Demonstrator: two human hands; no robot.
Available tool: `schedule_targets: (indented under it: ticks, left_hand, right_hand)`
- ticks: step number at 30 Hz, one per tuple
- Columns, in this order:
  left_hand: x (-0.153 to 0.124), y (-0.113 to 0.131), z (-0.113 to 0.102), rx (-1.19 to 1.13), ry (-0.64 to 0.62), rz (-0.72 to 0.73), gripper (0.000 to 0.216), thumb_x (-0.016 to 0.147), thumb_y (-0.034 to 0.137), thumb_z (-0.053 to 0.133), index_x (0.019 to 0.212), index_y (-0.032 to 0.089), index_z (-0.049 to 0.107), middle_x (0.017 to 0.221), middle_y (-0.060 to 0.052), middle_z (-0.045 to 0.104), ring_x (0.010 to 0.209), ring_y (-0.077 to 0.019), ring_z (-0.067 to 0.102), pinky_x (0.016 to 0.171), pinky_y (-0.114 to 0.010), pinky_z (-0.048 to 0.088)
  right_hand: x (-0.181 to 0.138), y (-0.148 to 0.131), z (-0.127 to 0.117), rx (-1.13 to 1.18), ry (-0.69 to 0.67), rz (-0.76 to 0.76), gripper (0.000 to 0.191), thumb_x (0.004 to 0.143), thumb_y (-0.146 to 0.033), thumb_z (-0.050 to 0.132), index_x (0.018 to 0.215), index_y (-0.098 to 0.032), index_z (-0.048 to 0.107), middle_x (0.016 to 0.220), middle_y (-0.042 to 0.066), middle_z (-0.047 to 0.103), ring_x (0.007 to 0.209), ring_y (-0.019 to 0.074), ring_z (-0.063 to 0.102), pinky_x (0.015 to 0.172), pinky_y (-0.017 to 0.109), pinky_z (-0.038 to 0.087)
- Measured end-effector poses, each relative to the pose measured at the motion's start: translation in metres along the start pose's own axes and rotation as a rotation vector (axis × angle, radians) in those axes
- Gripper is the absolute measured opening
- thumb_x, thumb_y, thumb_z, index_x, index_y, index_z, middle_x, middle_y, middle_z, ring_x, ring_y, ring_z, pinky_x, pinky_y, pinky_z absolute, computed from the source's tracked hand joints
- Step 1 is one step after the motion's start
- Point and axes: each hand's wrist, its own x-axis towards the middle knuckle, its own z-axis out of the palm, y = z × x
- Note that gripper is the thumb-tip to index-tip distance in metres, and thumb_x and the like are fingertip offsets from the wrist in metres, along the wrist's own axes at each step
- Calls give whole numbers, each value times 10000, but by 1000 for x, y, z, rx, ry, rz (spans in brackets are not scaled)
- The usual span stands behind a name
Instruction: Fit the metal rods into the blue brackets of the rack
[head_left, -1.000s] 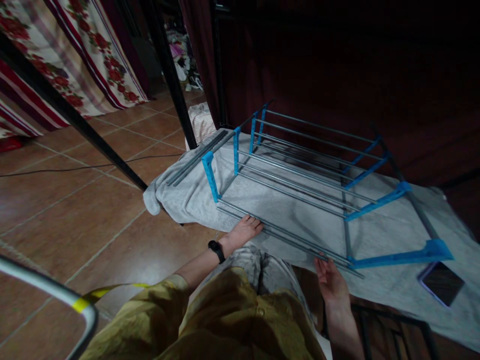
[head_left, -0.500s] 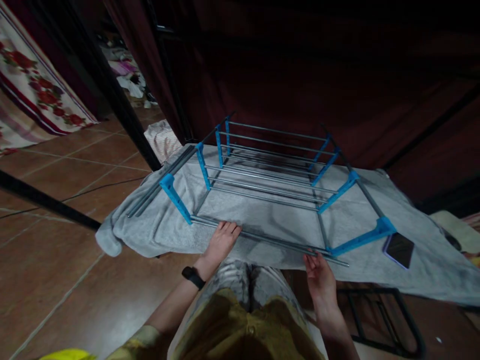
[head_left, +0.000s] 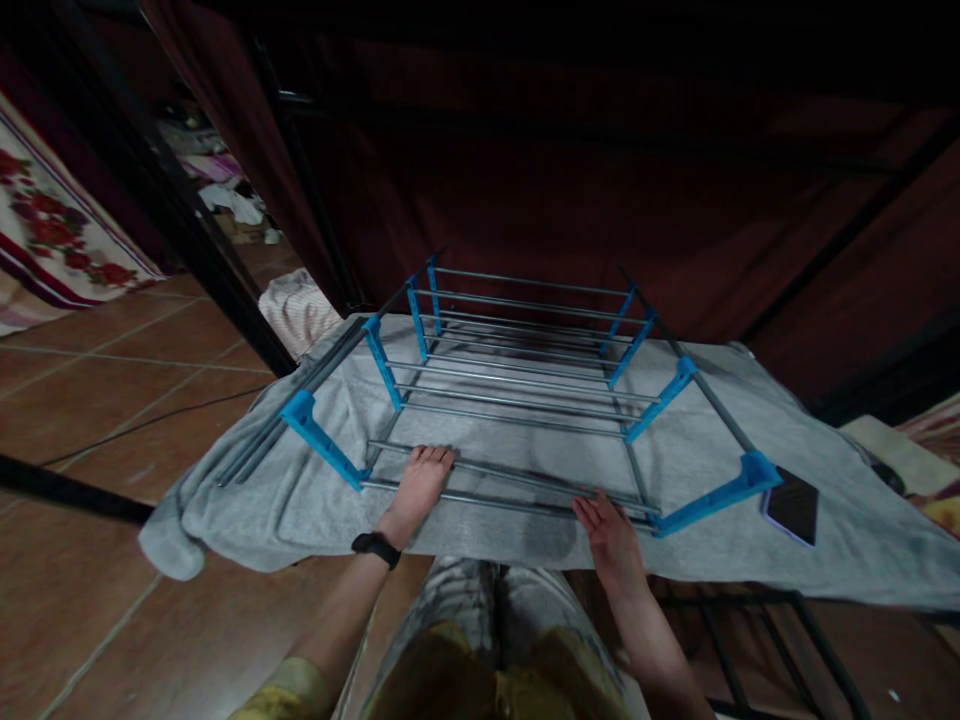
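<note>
A partly assembled rack (head_left: 525, 378) of metal rods and blue plastic brackets lies on a grey blanket. My left hand (head_left: 422, 485) is closed over a loose metal rod (head_left: 517, 478) near its left part. The fingers of my right hand (head_left: 611, 535) hold the same rod close to its right end, palm partly turned up. This rod lies just behind the front rod (head_left: 495, 502), which runs between the front left bracket (head_left: 322, 440) and the front right bracket (head_left: 720, 492).
Several spare tubes (head_left: 292, 400) lie along the rack's left side. A phone (head_left: 793, 508) rests beside the front right bracket. The grey blanket (head_left: 255, 510) hangs over the front edge. A black metal frame (head_left: 765, 640) stands below at right, and a dark curtain (head_left: 525, 190) hangs behind.
The loose rod, held in both hands, has moved left and back across the front rod. Its right end no longer sticks out past the right bracket. The view has shifted slightly.
</note>
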Motion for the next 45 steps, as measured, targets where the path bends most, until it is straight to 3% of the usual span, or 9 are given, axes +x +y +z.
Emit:
schedule_targets:
  ticks: [9,14,21,26,34,45]
  left_hand:
    - [20,-26,16,-11,-41,-10,470,894,11,379,1204,183,688,1191,-136,721,1131,-255,649,1028,-423,433]
    - [31,-34,26,-30,-93,-72,413,960,144,392,1252,207,677,1228,-114,720,1178,-256,643,1039,-395,440]
    - [42,-35,29,-59,-145,-95,407,970,208,385,1226,204,702,1235,-106,716,1140,-264,652,1002,-390,476]
    - [42,-34,33,-34,-133,-68,419,970,225,380,1239,181,698,1208,-124,709,1132,-279,638,997,-415,488]
    - [40,-28,29,39,-131,-24,428,997,218,343,1270,173,669,1235,-124,694,1152,-269,629,1025,-388,464]
    - [43,-14,19,173,-189,43,536,934,7,294,1341,150,613,1355,-144,646,1250,-256,599,1037,-386,462]
  right_hand:
    - [73,-4,21,-32,15,147,62,719,-225,708,756,-236,659,832,22,747,892,184,717,933,397,582]
    - [93,-8,17,-65,60,177,115,706,-174,731,737,-227,634,803,40,736,845,213,719,904,446,584]
    - [100,-16,14,-104,115,216,40,813,-229,649,784,-211,627,824,57,741,823,204,714,890,427,582]
    - [106,-22,17,-167,163,290,99,875,-212,551,790,-216,601,771,51,707,780,194,709,873,423,578]
    - [102,-23,25,-223,171,297,141,891,-301,610,799,-194,606,765,73,715,723,173,692,768,339,581]
    - [90,-28,37,-231,221,264,137,934,-287,572,844,-192,614,701,14,676,728,153,679,737,307,573]
